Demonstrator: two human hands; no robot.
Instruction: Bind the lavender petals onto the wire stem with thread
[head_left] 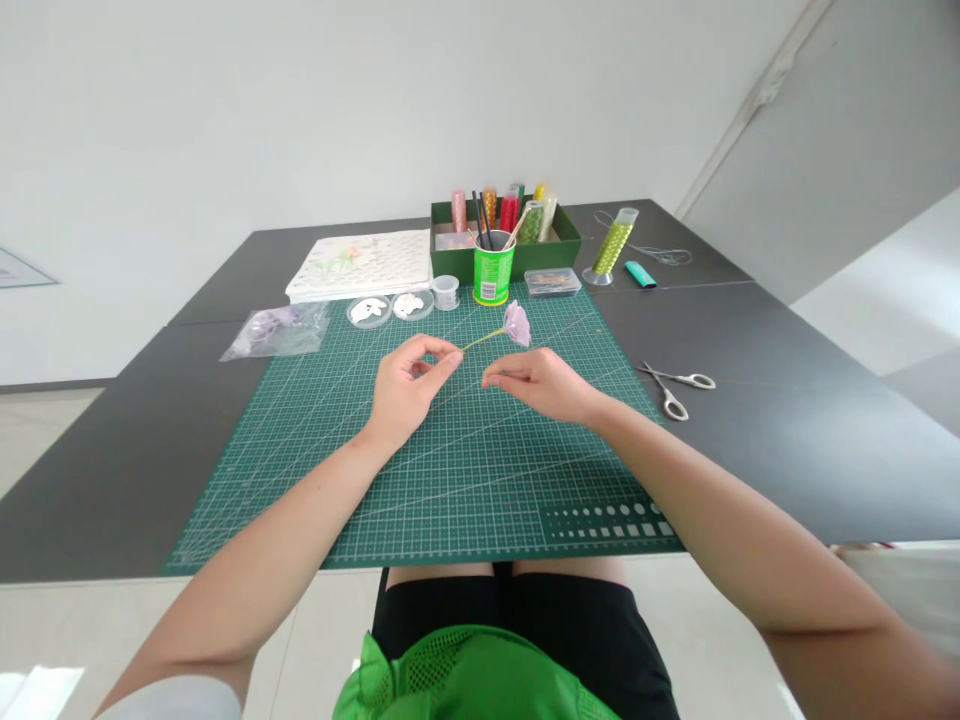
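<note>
My left hand (pixel 409 385) pinches the thin green stem of a pale purple artificial flower (pixel 517 324) between thumb and fingertips. The stem points right, and the bloom is held above the green cutting mat (pixel 420 500). Just below the bloom, my right hand (pixel 541 383) is closed with thumb and fingers pressed together. Whatever may be between those fingertips is too small to see. A gap separates the two hands.
Behind the hands stand a green can (pixel 493 275) of tools and a dark green box (pixel 566 250) of coloured rolls. Scissors (pixel 671 385) lie to the right, near a green roll (pixel 613 248) on a stand. Leftward are a plastic bag (pixel 281 330) and a white textured pad (pixel 375 262).
</note>
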